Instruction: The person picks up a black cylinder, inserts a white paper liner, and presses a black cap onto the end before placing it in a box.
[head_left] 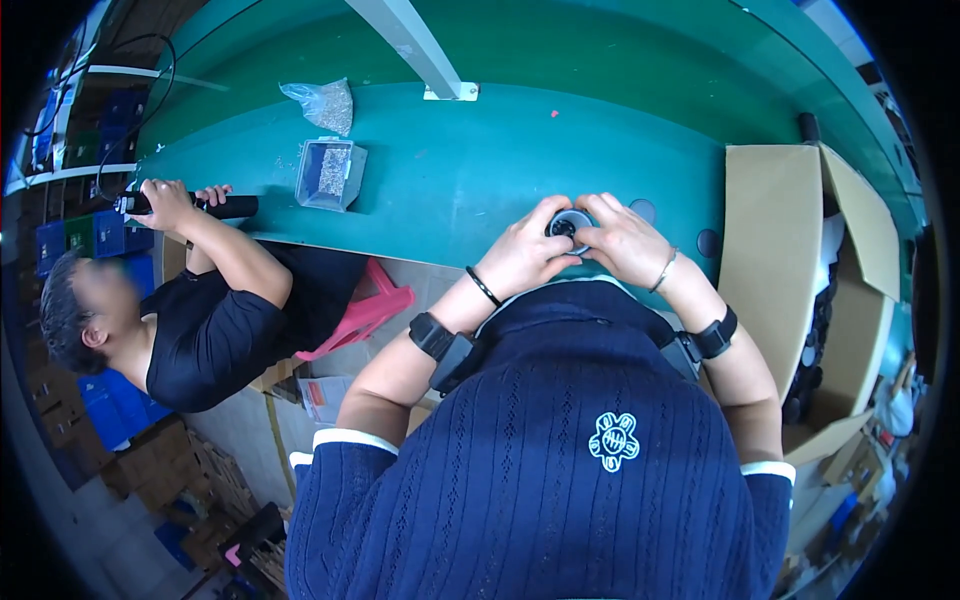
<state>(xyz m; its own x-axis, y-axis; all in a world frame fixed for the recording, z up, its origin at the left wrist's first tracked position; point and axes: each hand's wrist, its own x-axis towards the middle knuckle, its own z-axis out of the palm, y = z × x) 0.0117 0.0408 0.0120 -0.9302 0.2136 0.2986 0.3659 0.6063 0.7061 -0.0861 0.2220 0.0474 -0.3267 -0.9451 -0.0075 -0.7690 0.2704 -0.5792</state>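
Observation:
Both my hands meet at the near edge of the green bench [470, 170] around a small round grey-and-black part [568, 226]. My left hand [527, 250] grips its left side, fingers curled over the rim. My right hand [622, 240] holds the right side, thumb against the part. Most of the part is hidden between my fingers. Each forearm carries a black strap-on device at the wrist.
An open cardboard box [800, 270] holding dark parts stands at my right. A clear tray of small screws [330, 172] and a plastic bag of screws [325, 103] lie at the left. A co-worker in black holds a black power tool [215, 207]. A white post [415, 45] rises behind.

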